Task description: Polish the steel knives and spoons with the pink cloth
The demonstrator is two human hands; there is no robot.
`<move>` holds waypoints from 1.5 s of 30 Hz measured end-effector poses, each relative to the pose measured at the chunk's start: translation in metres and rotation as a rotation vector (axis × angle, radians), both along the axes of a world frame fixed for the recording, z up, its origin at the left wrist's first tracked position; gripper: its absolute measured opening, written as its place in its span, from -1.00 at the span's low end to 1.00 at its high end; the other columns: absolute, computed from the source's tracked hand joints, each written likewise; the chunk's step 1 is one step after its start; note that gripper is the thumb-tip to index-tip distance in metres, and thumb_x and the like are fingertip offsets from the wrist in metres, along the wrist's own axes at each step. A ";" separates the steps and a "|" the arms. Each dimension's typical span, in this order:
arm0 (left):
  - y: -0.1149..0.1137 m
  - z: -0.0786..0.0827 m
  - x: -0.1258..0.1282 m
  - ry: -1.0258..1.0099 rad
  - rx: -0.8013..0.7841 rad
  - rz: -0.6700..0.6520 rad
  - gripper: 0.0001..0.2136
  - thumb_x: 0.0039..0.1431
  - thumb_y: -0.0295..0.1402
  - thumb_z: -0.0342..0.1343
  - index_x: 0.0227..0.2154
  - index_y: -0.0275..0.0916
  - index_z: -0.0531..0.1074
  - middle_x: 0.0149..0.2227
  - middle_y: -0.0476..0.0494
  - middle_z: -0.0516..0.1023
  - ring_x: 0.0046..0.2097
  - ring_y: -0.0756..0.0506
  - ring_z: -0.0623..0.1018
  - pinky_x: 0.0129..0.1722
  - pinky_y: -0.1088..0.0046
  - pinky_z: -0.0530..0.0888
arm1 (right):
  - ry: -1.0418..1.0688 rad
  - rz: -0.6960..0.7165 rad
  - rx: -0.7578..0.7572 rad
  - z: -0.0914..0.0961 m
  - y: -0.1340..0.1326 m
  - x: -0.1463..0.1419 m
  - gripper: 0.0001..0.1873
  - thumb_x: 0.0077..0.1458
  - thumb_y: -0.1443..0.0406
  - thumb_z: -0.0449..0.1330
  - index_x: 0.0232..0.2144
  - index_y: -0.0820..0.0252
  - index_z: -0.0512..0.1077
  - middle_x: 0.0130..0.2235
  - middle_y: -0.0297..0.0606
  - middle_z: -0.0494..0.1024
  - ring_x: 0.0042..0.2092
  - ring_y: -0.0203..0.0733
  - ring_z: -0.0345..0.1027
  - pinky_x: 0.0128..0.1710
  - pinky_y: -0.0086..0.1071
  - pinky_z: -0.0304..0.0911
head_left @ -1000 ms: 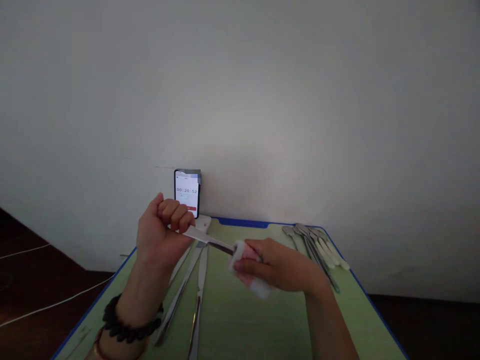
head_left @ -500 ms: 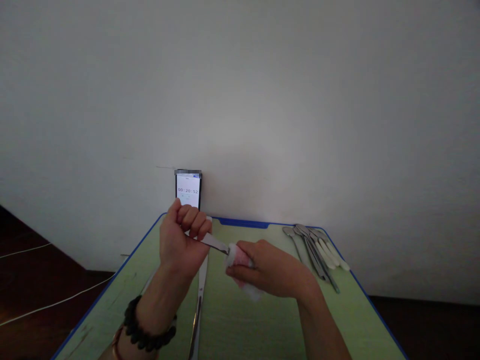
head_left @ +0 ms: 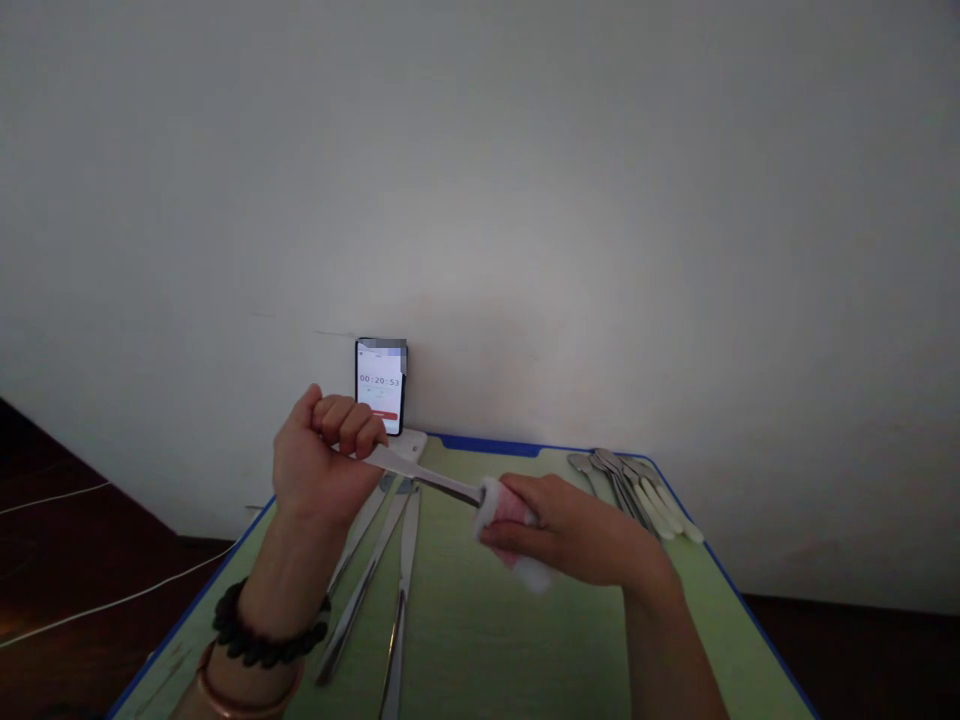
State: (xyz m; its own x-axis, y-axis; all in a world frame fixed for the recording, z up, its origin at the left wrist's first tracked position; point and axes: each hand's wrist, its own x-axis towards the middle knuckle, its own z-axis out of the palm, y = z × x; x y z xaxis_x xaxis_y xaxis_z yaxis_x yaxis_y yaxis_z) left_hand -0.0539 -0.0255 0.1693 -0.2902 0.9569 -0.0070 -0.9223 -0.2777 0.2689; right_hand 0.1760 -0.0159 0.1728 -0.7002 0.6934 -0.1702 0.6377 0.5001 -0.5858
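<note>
My left hand (head_left: 326,455) is closed around one end of a silver table knife (head_left: 427,475), holding it above the table. The knife slants down to the right, and its far end goes into a pink and white fluffy cloth (head_left: 501,515). My right hand (head_left: 566,525) pinches that cloth around the knife, thumb and fingers on either side, with a loose end hanging below. Under and beside my left forearm lie several more table knives (head_left: 367,590) on the green table (head_left: 510,640).
A phone (head_left: 381,385) showing a running timer leans on the wall at the back, by a white object (head_left: 412,443). At the right rear are several spoons (head_left: 607,465) and white-handled utensils (head_left: 664,505). A blue rim (head_left: 487,446) edges the table.
My left hand has moved left and my right hand slightly right, so more of the blade shows between them. More knives on the table have come into sight.
</note>
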 end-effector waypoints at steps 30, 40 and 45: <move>-0.001 -0.002 0.024 0.012 -0.045 -0.133 -0.60 0.35 -0.38 -0.29 -0.66 -0.20 -0.08 -0.71 0.16 -0.14 -0.71 0.09 0.00 -0.74 0.55 0.02 | -0.028 -0.001 0.017 -0.003 -0.006 -0.026 -0.71 0.09 0.06 0.10 -0.39 0.18 0.36 -0.43 -0.32 0.45 -0.44 -0.31 0.22 -0.46 -0.46 0.01; -0.006 0.002 0.029 0.044 0.236 -0.238 -0.73 0.26 -0.23 -0.09 -0.53 -0.22 0.16 -0.67 0.16 0.08 -0.62 0.09 0.20 -0.62 0.57 0.22 | 0.276 0.219 -0.382 -0.013 0.008 -0.014 -0.63 0.14 0.04 0.04 -0.49 0.22 0.27 -0.53 -0.41 0.29 -0.53 -0.41 0.11 -0.54 -0.52 0.06; -0.008 -0.006 0.022 0.022 0.332 -0.306 -0.58 0.23 -0.07 -0.08 -0.64 -0.20 0.02 -0.76 0.22 -0.11 -0.72 0.11 0.00 -0.72 0.57 0.07 | 0.197 0.208 -0.350 -0.013 0.006 -0.017 -0.63 0.13 0.04 0.05 -0.49 0.22 0.27 -0.55 -0.43 0.28 -0.53 -0.42 0.11 -0.55 -0.53 0.04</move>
